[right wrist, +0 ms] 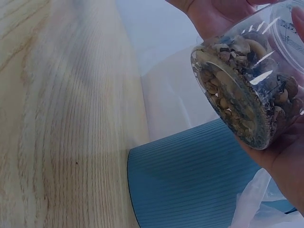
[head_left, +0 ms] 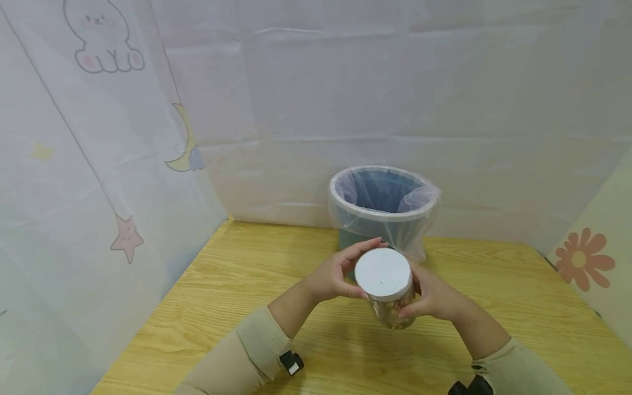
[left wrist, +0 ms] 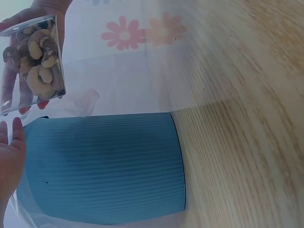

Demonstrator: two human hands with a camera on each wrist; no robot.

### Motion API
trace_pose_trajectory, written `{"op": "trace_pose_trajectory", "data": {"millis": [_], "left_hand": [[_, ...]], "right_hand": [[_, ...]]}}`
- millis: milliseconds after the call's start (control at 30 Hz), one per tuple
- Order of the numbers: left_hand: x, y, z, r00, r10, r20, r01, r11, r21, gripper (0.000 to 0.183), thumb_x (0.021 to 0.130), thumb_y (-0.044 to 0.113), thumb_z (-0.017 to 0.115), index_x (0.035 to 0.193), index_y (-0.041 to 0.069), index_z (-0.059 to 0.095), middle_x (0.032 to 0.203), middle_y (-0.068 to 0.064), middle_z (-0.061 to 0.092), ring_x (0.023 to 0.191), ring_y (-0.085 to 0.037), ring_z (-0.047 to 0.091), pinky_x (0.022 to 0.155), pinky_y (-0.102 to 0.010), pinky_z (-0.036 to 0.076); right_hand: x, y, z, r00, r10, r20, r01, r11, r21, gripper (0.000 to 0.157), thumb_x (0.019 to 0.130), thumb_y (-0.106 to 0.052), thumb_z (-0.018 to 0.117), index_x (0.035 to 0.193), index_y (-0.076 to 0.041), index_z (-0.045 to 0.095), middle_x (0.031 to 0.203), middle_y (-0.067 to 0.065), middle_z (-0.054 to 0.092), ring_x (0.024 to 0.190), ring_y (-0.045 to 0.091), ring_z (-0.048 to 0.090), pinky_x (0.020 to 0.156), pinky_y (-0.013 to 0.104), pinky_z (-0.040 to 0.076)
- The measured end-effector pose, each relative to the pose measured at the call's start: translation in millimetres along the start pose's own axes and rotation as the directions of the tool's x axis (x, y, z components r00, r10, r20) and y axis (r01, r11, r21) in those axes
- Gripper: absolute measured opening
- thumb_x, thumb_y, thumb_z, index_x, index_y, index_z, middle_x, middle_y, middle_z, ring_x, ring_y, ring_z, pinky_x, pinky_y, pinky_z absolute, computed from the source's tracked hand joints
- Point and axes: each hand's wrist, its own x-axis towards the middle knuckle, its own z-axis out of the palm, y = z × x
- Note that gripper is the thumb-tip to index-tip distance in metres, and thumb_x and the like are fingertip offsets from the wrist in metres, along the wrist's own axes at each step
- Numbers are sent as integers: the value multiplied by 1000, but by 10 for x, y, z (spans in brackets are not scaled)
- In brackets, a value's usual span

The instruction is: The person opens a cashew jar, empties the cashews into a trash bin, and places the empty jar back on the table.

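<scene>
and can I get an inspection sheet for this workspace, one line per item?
Surface: yellow wood-grain table, ribbed blue bin standing on it.
Job's things: clear cylindrical jar, round white lid on, mottled brown-and-tan pieces inside; held tilted above the table, in front of the bin.
Clutter: nothing seen.
Left hand: thumb and fingers around the lid's edge; firmness can't be told.
Right hand: grips the jar's body.
Cables: nothing seen.
Surroundings: pale printed sheets behind and at both sides; thin translucent plastic bag lines the bin and hangs over its rim.
</scene>
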Motion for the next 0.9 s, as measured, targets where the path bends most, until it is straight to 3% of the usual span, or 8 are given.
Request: {"op": "trace_pose_trajectory", "data": {"millis": [233, 400, 567, 700, 900], "left_hand": [[4, 39, 11, 999, -42, -10, 42, 999, 15, 102, 72, 46, 71, 138, -13, 20, 135, -36, 28, 124, -11, 38, 105, -32, 28], [0, -43, -17, 999, -34, -20, 35, 999, 35, 101, 71, 46, 71, 138, -12, 23, 133, -34, 32, 124, -17, 40, 105, -34, 29], [-17, -214, -57, 998, -34, -60, 38, 997, 63, 101, 69, 48, 72, 141, -4, 25, 136, -27, 34, 125, -21, 40, 104, -35, 29], [-29, -249, -53, 993, -41, -107, 49, 996, 76, 101, 68, 51, 71, 142, 0, 26, 138, -23, 35, 124, -19, 41, 102, -35, 31], [-26, -245, -32, 984, -41, -174, 56, 995, 80, 100, 68, 49, 72, 140, -5, 27, 136, -26, 35, 119, -14, 44, 99, -33, 36]], "right_hand": [[7, -12, -7, 1000, 7, 14, -7, 1000, 22, 100, 69, -14, 80, 145, -7, 17, 136, 2, 37, 118, 13, 43, 94, 27, 40], [8, 6, -8, 1000, -11, -5, 11, 1000, -23, 96, 68, -13, 80, 143, -4, 20, 133, 1, 41, 116, 12, 45, 92, 26, 41], [18, -4, 3, 999, -12, -50, 7, 996, -88, 95, 65, -5, 81, 141, -1, 23, 129, -4, 44, 114, 8, 45, 90, 24, 41], [29, -19, 17, 995, 12, -97, -25, 991, -128, 96, 63, -1, 81, 141, -4, 26, 128, -6, 44, 114, 7, 44, 91, 22, 39], [53, -37, 45, 983, 50, -175, -87, 975, -205, 94, 61, -5, 83, 139, -9, 31, 127, 4, 45, 112, 7, 45, 91, 24, 39]]}}
